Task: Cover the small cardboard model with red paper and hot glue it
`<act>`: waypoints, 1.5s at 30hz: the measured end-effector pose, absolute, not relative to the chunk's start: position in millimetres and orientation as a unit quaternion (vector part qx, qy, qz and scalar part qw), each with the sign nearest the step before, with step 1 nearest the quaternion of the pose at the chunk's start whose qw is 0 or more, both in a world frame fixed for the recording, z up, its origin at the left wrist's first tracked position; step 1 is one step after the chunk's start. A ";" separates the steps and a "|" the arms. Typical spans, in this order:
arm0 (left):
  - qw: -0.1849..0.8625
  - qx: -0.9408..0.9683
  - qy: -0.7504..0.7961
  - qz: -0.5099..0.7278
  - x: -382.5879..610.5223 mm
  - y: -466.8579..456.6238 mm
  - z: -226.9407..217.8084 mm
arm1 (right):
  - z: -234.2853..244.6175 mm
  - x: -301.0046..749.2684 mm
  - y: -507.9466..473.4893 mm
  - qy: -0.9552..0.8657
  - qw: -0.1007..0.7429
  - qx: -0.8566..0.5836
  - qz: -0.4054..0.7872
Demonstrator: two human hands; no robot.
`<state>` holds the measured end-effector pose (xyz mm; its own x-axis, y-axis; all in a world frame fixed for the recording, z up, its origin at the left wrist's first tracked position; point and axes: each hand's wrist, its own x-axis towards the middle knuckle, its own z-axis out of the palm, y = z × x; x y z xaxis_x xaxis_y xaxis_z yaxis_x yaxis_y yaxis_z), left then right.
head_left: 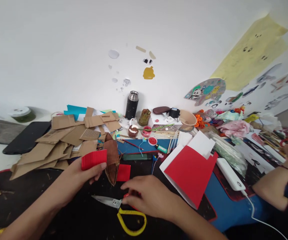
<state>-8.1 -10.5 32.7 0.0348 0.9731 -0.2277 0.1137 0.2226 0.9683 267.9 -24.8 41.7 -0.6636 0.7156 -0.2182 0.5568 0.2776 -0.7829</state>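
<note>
My left hand [91, 175] pinches a piece of red corrugated paper [94, 159] between thumb and fingers, raised over the dark mat. Under my right hand [151, 195] is a pair of scissors [132, 222] with one yellow and one red handle loop. My right fingers curl around the red loop, which they partly hide; the blades point left. Between the hands lies a small red square of paper [123, 173]. A brown boat-shaped piece [112, 155] stands just behind my left hand. Right of my right hand are a large red sheet [191, 173] and white card.
Cut cardboard pieces [51, 143] are heaped at the left beside a black tablet-like slab [27, 137]. A black flask [132, 105] stands by the wall. A white device [231, 174] with a cable lies at the right, near another person's arm [275, 183].
</note>
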 end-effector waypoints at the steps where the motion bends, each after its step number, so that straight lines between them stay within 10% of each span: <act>1: 0.546 0.480 0.567 0.387 -4.8 -12.0 31.9 | 38.7 266.6 -21.6 -0.751 0.140 -0.415 0.494; 8: 0.592 0.490 0.550 0.327 20.9 -16.2 30.7 | 3.8 235.4 -0.3 -0.533 0.334 -0.413 0.658; 34: 0.355 0.562 0.592 0.456 0.1 3.3 21.1 | -10.8 204.3 56.0 -0.499 0.448 -0.339 0.660; 45: 0.256 0.750 0.552 0.259 -46.7 26.0 -11.5 | -8.4 232.1 62.3 -0.541 0.463 -0.336 0.617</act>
<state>-46.7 26.0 -11.5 0.2566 0.9606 0.1065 0.6952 -0.2600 0.6701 232.1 62.3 -8.4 -0.3461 0.9342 0.0864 -0.2068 0.0138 -0.9783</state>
